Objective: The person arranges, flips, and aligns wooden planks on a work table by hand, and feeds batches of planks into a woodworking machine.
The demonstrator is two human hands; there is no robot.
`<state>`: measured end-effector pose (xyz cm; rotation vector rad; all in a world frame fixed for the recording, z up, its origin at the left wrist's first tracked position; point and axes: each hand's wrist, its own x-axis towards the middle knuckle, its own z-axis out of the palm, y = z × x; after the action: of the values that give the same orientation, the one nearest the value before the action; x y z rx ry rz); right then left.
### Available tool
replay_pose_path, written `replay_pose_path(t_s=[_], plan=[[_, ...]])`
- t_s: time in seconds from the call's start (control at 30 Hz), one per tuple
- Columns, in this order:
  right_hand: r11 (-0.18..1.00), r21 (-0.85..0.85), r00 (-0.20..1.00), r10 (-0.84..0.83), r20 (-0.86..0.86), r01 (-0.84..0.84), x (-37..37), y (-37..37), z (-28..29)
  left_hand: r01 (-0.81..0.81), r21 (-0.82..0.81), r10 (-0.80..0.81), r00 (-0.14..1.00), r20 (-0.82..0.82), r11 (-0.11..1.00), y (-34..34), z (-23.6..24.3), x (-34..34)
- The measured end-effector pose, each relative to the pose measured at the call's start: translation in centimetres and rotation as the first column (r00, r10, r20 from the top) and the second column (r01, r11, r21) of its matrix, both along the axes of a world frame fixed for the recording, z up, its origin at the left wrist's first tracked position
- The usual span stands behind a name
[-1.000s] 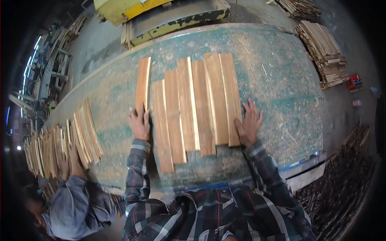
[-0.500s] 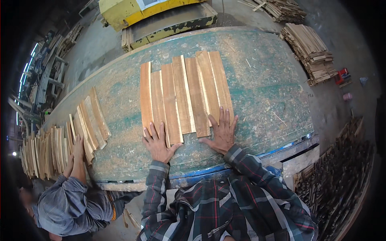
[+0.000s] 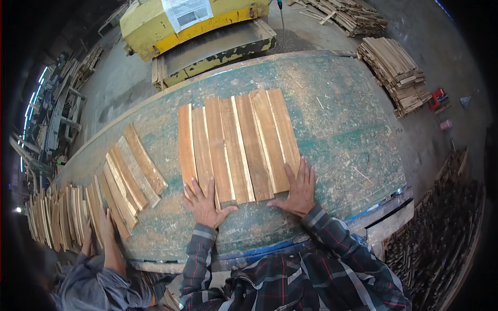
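Several wooden strips (image 3: 238, 150) lie side by side in a flat panel on the worn green tabletop (image 3: 342, 155). Their near ends sit almost level; the far ends are slightly uneven. My left hand (image 3: 203, 206) rests at the panel's near left corner, fingers spread over the strip ends and thumb stretched along the near edge. At the near right corner is my right hand (image 3: 298, 193), fingers apart against the outer strip, thumb pointing in along the near edge. Neither hand grips anything.
On the left, a co-worker's hands (image 3: 108, 228) touch a row of loose strips (image 3: 62, 215), some fanned out towards the panel. A yellow machine (image 3: 192, 23) stands beyond the table. Stacked wood (image 3: 394, 72) lies at the far right, more strips (image 3: 430, 249) at the near right.
The strips' near ends have become more level, and my right hand has shifted to the outer right corner. The co-worker's strips have spread further towards the panel. The whole view has tilted up slightly.
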<state>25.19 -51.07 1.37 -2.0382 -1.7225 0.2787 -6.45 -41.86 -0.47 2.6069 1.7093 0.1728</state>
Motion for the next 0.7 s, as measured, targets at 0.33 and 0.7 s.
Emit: replay_pose_path(t_s=[0.33, 0.7], plan=[[0.998, -0.058, 0.999, 0.0, 0.042, 0.003, 1.6, 6.0, 1.0, -0.014, -0.077, 0.016, 1.0, 0.019, 0.997, 4.8, 0.4, 3.1], [0.987, 0.159, 0.999, 0.017, 0.031, -0.021, 16.0, 53.8, -2.0, -0.302, 0.093, 0.291, 0.95, 0.108, 0.949, 49.9, 0.1, 15.8]])
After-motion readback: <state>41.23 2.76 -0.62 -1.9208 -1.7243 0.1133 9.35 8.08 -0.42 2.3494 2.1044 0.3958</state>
